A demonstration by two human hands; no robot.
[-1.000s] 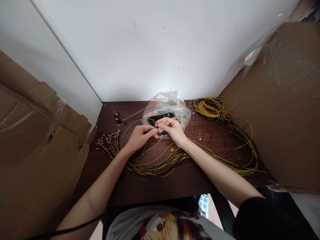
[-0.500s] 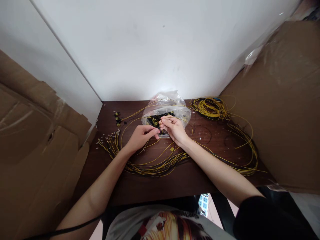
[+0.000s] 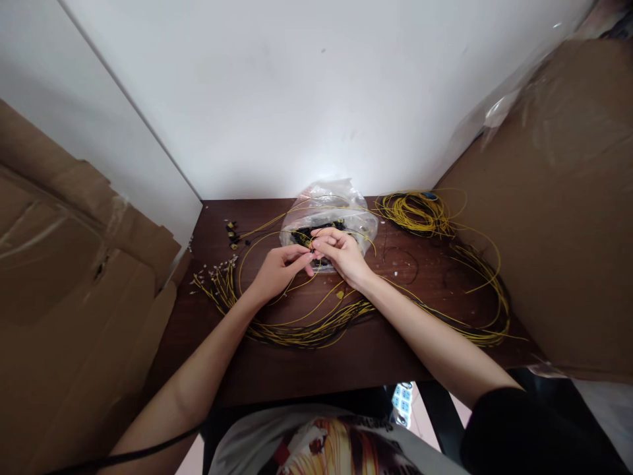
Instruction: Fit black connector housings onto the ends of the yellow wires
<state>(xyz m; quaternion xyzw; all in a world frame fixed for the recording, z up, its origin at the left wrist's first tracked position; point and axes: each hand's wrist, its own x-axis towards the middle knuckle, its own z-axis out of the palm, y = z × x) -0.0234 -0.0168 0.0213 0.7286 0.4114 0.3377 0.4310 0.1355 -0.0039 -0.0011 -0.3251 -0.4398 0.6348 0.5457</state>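
Yellow wire [image 3: 368, 238] is pinched in right hand [image 3: 349, 260], small dark piece [image 3: 312, 251] in left hand [image 3: 278, 268]; handling appears unfinished, black parts [image 3: 302, 235] remaining in plastic bag [image 3: 363, 220].

A white wall [image 3: 316, 99] is lit across the upper frame; both sides are lined with brown cardboard [image 3: 558, 218]; a dark tabletop [image 3: 306, 369] is seen mid-frame; pinkish floor [image 3: 419, 422] is glimpsed at bottom.
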